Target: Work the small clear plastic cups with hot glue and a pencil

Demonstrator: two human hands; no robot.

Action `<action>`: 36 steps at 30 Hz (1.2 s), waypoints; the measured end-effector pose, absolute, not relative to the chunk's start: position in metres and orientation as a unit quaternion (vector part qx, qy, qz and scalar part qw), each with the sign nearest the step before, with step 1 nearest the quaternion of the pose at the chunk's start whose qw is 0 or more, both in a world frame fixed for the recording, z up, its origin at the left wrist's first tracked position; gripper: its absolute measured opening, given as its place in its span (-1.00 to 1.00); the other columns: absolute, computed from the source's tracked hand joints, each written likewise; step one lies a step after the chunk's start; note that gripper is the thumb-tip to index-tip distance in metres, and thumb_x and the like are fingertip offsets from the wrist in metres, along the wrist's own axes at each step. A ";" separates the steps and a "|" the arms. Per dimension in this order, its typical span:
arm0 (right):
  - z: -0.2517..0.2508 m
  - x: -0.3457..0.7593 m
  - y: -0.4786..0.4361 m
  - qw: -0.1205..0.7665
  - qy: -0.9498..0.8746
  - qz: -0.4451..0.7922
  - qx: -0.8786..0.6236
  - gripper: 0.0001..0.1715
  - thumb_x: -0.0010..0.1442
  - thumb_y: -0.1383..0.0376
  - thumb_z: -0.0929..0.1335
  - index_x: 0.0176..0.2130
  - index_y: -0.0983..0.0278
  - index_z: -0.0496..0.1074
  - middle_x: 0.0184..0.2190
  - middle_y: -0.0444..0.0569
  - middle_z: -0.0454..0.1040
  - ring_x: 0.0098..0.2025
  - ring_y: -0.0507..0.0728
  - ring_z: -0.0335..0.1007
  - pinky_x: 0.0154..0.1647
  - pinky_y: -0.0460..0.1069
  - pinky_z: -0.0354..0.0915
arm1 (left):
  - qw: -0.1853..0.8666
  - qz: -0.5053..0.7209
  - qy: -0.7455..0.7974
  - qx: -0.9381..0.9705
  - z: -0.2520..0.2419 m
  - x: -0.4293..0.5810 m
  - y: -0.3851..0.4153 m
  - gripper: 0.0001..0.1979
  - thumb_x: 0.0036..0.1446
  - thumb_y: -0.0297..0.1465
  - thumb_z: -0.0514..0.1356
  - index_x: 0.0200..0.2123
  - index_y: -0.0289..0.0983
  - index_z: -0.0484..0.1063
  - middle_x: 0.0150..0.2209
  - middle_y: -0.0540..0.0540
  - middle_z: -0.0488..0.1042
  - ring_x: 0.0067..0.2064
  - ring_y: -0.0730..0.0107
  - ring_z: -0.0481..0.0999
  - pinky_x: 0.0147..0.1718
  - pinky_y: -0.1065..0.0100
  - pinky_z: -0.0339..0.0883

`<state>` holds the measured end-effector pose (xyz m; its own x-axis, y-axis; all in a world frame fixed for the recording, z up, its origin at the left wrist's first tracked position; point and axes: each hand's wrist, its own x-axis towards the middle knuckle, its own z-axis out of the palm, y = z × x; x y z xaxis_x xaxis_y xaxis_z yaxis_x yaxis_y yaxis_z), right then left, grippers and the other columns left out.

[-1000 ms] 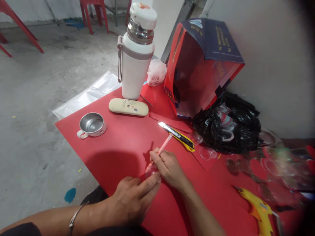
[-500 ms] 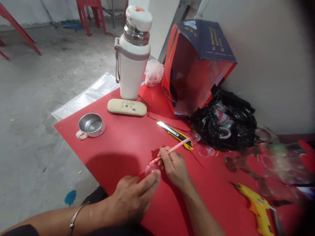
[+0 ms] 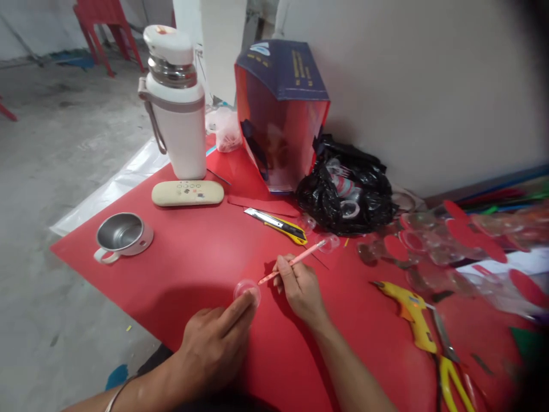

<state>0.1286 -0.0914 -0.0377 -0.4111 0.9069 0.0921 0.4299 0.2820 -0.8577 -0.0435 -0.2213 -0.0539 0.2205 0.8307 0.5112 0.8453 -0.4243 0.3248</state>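
On the red tabletop (image 3: 201, 243), our right hand (image 3: 301, 286) pinches a pink pen (image 3: 306, 253), while our left hand (image 3: 217, 340) touches a clear lid (image 3: 243, 286), its grip we cannot tell.

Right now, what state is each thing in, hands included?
Left hand, touching plastic piece
Right hand, gripping pen
Pen, held slanted
Knife, blade out
Flask, upright, top on
Cup, upright, uncovered
Case, shut
Gift bag, tipped, open
Black bag, open
Glue gun, lying down
Scissors, lying flat, partly unseen
Chair, upright
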 end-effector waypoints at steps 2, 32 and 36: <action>-0.039 0.133 -0.097 0.317 -0.732 0.396 -0.454 -0.48 0.45 0.09 0.16 -0.47 0.22 0.34 -0.65 -0.19 0.35 -0.64 -0.01 0.32 -0.54 -0.13 0.24 | 0.013 -0.320 -0.534 -0.783 -0.053 -0.044 -0.220 -0.67 0.27 -0.52 0.07 0.08 -0.35 0.42 0.06 -0.21 0.58 -0.39 0.37 0.63 -0.45 0.32 0.49; -0.040 0.114 -0.180 0.313 -0.898 0.153 -0.270 -0.76 0.44 0.37 0.18 -0.23 0.28 0.38 -0.43 -0.02 0.50 -0.41 0.11 0.43 -0.39 -0.02 0.35 | -0.206 -0.313 -0.472 -0.798 -0.027 -0.075 -0.211 -0.54 0.39 -0.29 -0.09 0.24 -0.21 0.34 0.20 -0.15 0.46 0.19 0.21 0.49 0.05 0.33 0.47; -0.041 0.121 -0.181 0.371 -0.870 0.191 -0.261 -0.77 0.43 0.35 0.19 -0.19 0.26 0.40 -0.39 -0.02 0.55 -0.39 0.10 0.47 -0.34 -0.02 0.38 | -0.217 -0.308 -0.474 -0.796 -0.022 -0.074 -0.204 -0.52 0.41 -0.19 -0.12 0.15 -0.23 0.45 0.11 -0.16 0.53 0.10 0.21 0.56 -0.02 0.31 0.52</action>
<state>0.1212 -0.1807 -0.0411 -0.5877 0.5967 0.5464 0.3137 0.7906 -0.5259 -0.0736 -0.2037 -0.0215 0.3618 0.8880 0.2838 0.6206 -0.4566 0.6375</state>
